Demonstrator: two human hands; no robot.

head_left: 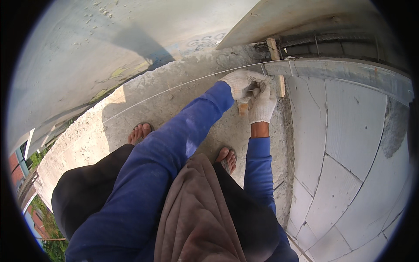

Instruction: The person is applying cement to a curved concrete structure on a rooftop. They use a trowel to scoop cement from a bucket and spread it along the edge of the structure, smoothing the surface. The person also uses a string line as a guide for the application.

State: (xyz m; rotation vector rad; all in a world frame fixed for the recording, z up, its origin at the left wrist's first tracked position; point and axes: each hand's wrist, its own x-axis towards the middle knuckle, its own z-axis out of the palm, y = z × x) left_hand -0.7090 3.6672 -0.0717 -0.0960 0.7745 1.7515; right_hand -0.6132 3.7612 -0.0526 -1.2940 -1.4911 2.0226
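Right edge: long grey metal beam (345, 73), beginning beside my grip; white block wall (345, 126) further right.
Open room: rough grey concrete ledge (174, 102), leftward of my grip.
Gloves: two, white knit, on my left hand (241, 83) and right hand (263, 103), fingers curled close together; what they clamp, I cannot tell.
Thin white string (196, 80): one, just above my grip.
Short brown wooden piece (243, 109): one, just below.

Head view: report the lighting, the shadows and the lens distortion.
In the head view, sunlight brightens the left end of the rough grey concrete ledge; a dark shadow crosses the pale grey panel at upper left. The head view's fisheye rim is black, and the long grey metal beam looks bowed. In the head view, detail between the white-gloved left hand and right hand is unclear.
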